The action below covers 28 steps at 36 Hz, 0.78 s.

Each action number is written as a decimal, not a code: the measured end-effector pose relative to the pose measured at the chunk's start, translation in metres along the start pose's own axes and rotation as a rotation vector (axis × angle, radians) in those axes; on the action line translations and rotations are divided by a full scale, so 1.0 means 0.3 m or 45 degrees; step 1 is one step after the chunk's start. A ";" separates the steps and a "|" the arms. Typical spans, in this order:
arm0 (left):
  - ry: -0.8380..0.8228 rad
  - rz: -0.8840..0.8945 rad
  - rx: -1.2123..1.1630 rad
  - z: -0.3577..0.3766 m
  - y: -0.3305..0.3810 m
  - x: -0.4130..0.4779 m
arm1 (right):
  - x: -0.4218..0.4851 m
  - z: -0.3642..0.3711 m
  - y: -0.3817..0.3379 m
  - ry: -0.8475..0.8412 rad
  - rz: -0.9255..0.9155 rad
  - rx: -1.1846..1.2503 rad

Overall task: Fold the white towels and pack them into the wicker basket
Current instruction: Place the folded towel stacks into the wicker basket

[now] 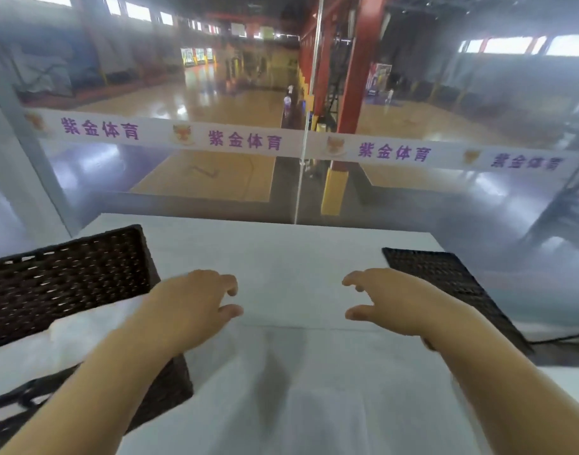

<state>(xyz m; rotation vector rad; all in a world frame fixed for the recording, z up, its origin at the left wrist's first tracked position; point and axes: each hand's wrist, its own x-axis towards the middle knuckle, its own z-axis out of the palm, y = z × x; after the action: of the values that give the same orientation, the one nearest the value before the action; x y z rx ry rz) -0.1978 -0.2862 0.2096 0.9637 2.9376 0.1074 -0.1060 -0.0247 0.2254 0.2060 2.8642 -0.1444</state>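
Observation:
A white towel lies spread on the white table in front of me, its far edge running between my two hands. My left hand hovers over the towel's left part, fingers loosely curled, holding nothing. My right hand hovers over the right part in the same relaxed pose, empty. The dark brown wicker basket stands at the left, and white cloth shows inside it. My left forearm crosses the basket's near corner.
A flat dark woven lid or mat lies at the table's right. A glass wall with a white printed band stands just beyond the table's far edge; a sports hall lies below. A dark cord hangs at the basket's near left.

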 end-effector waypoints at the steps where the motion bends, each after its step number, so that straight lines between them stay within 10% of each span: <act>1: -0.023 0.023 -0.014 0.022 0.069 0.011 | -0.033 0.022 0.061 -0.023 0.031 0.009; 28: -0.617 0.452 -0.447 0.602 1.525 0.208 | -0.686 0.552 1.267 0.125 0.911 0.435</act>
<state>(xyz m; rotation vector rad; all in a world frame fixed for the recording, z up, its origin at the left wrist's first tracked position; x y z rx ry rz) 0.0339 0.1278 0.0650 1.2294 2.1988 0.3361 0.1910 0.3041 0.0916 1.2971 2.6395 -0.4792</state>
